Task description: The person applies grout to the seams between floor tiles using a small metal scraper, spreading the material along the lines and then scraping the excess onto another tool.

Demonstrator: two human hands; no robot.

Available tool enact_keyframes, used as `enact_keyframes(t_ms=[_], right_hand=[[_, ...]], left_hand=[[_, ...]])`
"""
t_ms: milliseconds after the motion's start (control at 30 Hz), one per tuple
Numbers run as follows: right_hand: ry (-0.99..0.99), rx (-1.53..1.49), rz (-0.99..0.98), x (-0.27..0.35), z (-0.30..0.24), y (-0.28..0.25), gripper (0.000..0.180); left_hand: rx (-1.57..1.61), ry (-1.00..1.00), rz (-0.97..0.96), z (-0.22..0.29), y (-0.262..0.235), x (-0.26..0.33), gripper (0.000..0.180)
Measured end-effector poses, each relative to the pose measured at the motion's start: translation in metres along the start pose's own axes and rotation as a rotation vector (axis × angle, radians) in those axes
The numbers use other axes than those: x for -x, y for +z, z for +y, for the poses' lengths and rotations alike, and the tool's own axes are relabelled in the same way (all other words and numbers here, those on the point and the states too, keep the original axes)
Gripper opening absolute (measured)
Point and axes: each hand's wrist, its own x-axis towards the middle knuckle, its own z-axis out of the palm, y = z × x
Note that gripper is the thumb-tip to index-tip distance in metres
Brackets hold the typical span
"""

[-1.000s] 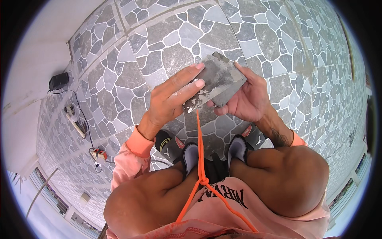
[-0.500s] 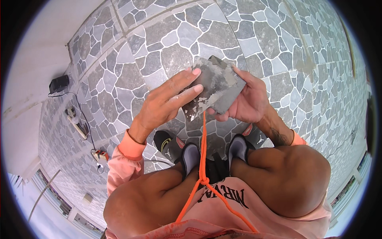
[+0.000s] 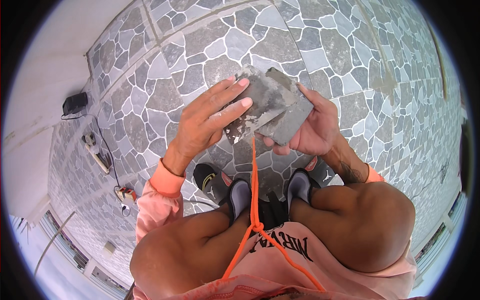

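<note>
In front of my knees, my left hand (image 3: 201, 117) grips a thin flat plate (image 3: 265, 100) smeared with grey mortar, its fingers on top and its thumb hidden. Light dried crusts mark the plate's near edge. Closed around a second flat grey plate (image 3: 296, 114) is my right hand (image 3: 320, 122), with its thumb on the far edge and fingertips curling out below. The left plate overlaps the right one. A lump of wet mortar (image 3: 280, 77) sits at the right plate's far corner.
Stone-patterned floor tiles (image 3: 240, 42) spread all around. A black box (image 3: 75, 103) with a cable, a power tool (image 3: 95, 150) and a socket strip (image 3: 125, 194) lie to the left, near a white wall (image 3: 45, 100). Orange cord (image 3: 255, 190) hangs between my knees.
The left plate has slid slightly left across the right plate, baring more of its grey surface. My right hand has shifted a little to the right.
</note>
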Motion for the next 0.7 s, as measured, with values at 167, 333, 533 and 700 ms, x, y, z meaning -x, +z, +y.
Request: enact_keyframes(t_ms=[167,333,533,700], right_hand=[[-0.013,0.019,-0.019,0.000,0.000,0.000,0.063],[-0.004,0.031,0.009,0.002,-0.001,-0.004,0.064],[0.003,0.007,-0.027,0.003,-0.005,-0.017,0.064],[-0.080,0.197,-0.107,0.004,-0.022,-0.011,0.069]], left_hand=[[-0.041,0.005,0.027,0.000,-0.001,-0.003,0.047],[-0.108,-0.020,0.007,-0.009,0.003,0.008,0.048],[-0.246,-0.084,-0.070,-0.021,0.000,0.021,0.055],[-0.281,-0.320,-0.246,-0.022,-0.005,0.031,0.049]])
